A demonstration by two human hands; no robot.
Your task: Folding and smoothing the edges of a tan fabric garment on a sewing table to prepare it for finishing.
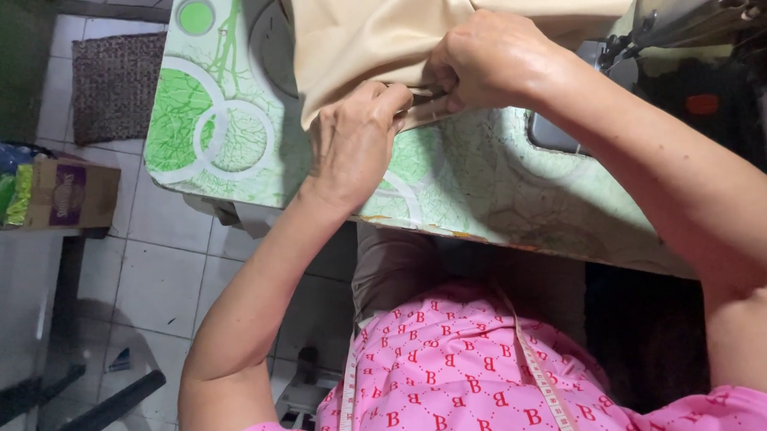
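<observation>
The cream fabric (376, 35) lies on the green-patterned tabletop (225, 136), spread from the far edge toward the person, with its near edge folded over at the centre of the scene. Both hands work that folded edge. The left hand (350, 144) lies palm down on the fabric, its fingers (393, 99) pinching the fold. The right hand (484, 60) sits just to the right, touching the left, its fingers clenched on the same fold. A thin dark item shows between the two hands; its kind cannot be told.

The sewing machine (693, 4) stands at the far right. The held fold is near it but not under it, and the needle area is out of view. Judged from this layout, the edge has been folded and is being secured by hand; no seam is visible along the fold, so stitching appears not yet done.

A measuring tape (542, 381) hangs around the person's neck over the pink top. A cardboard box (72, 195) rests at the left, above the tiled floor (158, 277).
</observation>
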